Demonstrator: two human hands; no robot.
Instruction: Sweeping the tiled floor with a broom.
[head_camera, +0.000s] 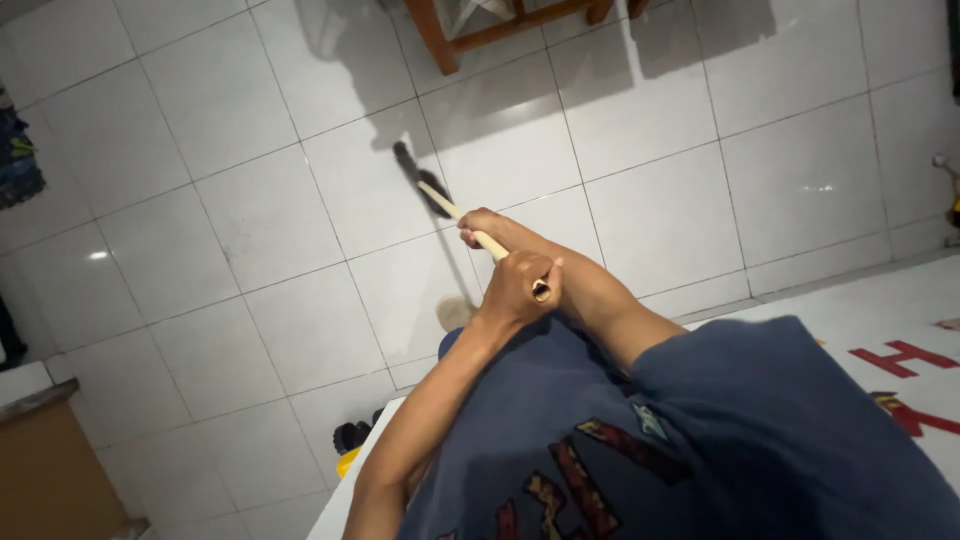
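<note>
both hands are closed round a pale wooden broom handle (487, 240), which is held out in front of the body and slopes down and away toward the white tiled floor (250, 230). the left hand (517, 289) is wrapped fully about the near top end of the handle, whose cut tip shows just beside the thumb. the right hand (487, 224) is clamped a little further along the handle, fingers curled right round it, so that the two hands sit near each other, almost touching. at the far end a dark broom head (418, 178) is seen resting on or just above the tiles, beside a grout line; contact cannot be told for certain.

for a clean sweep, the head would best be kept flat to the tiles, with the lower hand driving the stroke and the upper hand used as a pivot; short overlapping passes are judged safer near the wooden furniture legs (440, 40) at the top of the view.

a white board or sheet (880, 310) with large red lettering edged in a darker tone lies at the right, partly hidden by the blue sleeve (760, 420). a brown cardboard box (45, 470) stands at the lower left corner, and a small yellow object (347, 462) shows by the body.
</note>
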